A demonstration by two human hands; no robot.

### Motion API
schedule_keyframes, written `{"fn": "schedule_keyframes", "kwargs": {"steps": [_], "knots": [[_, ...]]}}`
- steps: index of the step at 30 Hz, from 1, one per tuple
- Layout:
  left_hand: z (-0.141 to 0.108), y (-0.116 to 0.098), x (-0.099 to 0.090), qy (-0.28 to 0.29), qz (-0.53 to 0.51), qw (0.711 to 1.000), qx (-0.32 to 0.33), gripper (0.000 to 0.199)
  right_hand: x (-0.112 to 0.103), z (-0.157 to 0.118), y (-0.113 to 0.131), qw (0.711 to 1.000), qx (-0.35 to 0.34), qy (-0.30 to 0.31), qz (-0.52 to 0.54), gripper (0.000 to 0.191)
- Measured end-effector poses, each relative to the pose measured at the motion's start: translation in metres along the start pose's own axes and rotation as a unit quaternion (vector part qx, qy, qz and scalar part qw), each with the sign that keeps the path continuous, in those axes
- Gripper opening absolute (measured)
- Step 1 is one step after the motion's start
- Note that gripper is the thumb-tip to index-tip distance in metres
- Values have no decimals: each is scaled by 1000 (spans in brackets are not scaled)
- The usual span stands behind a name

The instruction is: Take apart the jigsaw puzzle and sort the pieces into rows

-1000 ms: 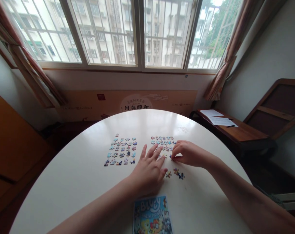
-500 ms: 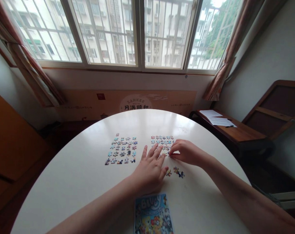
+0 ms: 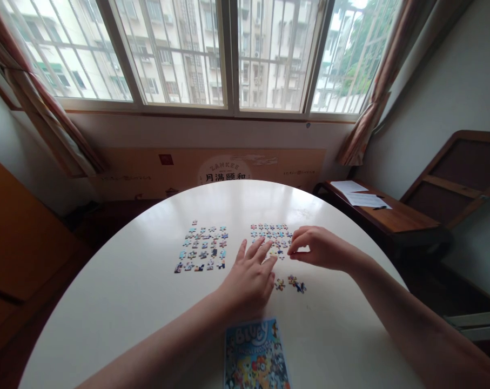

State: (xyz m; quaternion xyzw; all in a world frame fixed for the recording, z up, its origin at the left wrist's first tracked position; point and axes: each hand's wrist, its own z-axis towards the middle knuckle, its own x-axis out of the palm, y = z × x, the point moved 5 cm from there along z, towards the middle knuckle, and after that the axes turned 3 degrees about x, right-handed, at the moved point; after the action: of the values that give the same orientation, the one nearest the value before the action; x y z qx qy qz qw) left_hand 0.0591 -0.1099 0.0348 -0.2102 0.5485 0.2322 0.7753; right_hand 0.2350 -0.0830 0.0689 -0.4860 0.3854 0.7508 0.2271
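Observation:
My left hand [image 3: 248,281] lies palm down with its fingers spread over the near-left part of the right-hand group of jigsaw pieces [image 3: 272,227], hiding some of them. At that group's right edge is my right hand [image 3: 318,247], thumb and forefinger pinched low by the tabletop. Whether a piece sits between those fingertips is too small to tell. Several loose jigsaw pieces [image 3: 300,287] lie close together just right of my left thumb. Farther left, another group of jigsaw pieces [image 3: 203,254] is laid out in spaced rows, with a single piece above its top row.
Everything rests on a round white table [image 3: 127,308]. A blue "Bluey" picture sheet [image 3: 256,351] lies at the near edge, below my left wrist. Beyond the table stand a printed cardboard panel [image 3: 180,167] and, at right, a wooden bench [image 3: 407,220] with papers [image 3: 366,200].
My right hand has shifted slightly right, away from the right-hand group, uncovering pieces at its edge. My left hand stays spread in nearly the same place, its thumb drawn in a little.

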Motion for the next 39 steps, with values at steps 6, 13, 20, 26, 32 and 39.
{"fn": "schedule_keyframes", "kwargs": {"steps": [6, 13, 20, 26, 32, 39], "knots": [[-7, -10, -22, -24, -62, 992, 106, 37, 8, -4, 18, 994, -8, 104, 9, 8], [-8, -23, -16, 18, -62, 983, 171, 18, 11, -2, -3, 995, 42, 94, -11, 5], [-7, -24, -17, 13, -30, 984, 173, 16, 13, 5, -26, 995, 98, 28, -23, 16], [-9, -20, -18, 15, -17, 987, 156, 17, -3, -2, -28, 994, 107, -25, -29, 13], [-8, -17, -16, 11, 11, 989, 146, 16, 0, -11, -27, 987, 100, 122, 35, 12], [-8, -16, -17, 18, 26, 991, 130, 21, 10, -4, -28, 986, 122, 108, 32, 17]]}}
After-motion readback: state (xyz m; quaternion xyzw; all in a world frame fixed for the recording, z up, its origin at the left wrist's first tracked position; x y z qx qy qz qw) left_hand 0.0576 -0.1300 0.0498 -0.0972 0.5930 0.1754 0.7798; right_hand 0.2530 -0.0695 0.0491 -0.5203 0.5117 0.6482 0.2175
